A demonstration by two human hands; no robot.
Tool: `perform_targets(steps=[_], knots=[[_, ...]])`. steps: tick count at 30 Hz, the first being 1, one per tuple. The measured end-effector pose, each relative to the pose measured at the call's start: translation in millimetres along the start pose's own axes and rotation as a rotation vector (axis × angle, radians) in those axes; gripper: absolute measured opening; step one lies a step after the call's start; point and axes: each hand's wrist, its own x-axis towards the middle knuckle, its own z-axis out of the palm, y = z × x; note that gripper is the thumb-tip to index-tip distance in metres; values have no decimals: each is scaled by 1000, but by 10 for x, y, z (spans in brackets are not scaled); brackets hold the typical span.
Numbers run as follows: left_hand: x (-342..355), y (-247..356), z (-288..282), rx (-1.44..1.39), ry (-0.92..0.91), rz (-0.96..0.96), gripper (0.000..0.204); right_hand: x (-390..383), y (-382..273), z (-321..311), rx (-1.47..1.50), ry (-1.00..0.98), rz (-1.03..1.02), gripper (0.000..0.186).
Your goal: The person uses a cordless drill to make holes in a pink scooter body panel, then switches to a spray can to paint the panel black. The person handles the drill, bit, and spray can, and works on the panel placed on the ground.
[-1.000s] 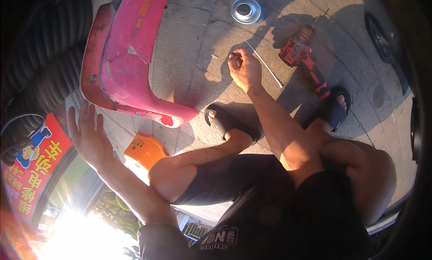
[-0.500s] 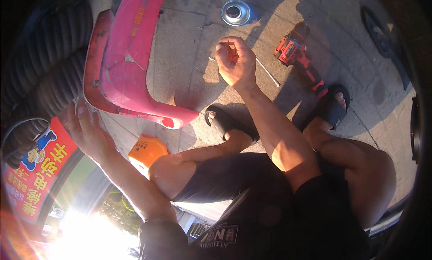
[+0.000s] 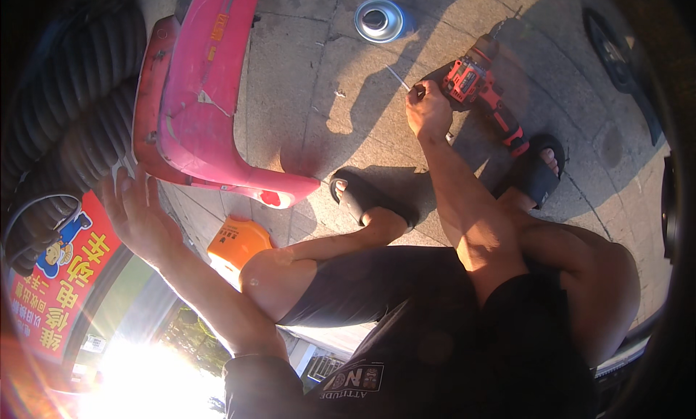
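Observation:
My left hand (image 3: 138, 216) is open, fingers apart, beside the lower left edge of a pink, cracked plastic panel (image 3: 203, 129). My right hand (image 3: 428, 111) is closed over the middle of a thin white rod (image 3: 399, 77) on the paving; both ends of the rod show and its middle is hidden by my fingers. Just right of that hand lies a red and black power drill (image 3: 478, 93) with a bit fitted. A round metal can (image 3: 378, 20) with a dark centre stands above them.
An orange plastic object (image 3: 235, 241) is by my left knee. My black sandals (image 3: 366, 205) are on the paving (image 3: 290, 56). Ribbed black hose or tubing (image 3: 65, 114) and a red sign (image 3: 58, 288) fill the left side. A black object (image 3: 616, 71) lies at the right.
My right hand first rose with loosely curled fingers, then moved right and down onto the white rod. My left hand shifted slightly left, still open.

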Motion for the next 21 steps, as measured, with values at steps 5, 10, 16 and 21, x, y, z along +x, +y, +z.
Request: perform_targets(steps=[5,10,16,21], knots=[[50,-81,23,10,-53,-53,63,-35,65,98,-9,51,-41,22],[87,-153,18,-31,-17,-108,52,-131,-89,207,374,81,-208,15],[124,-83,-5,-44,130,-125,48,-241,-644,-3,945,59,-463,21],[91,-55,42,-51,161,-95,50,-147,-907,-338,1082,165,-571,17]])
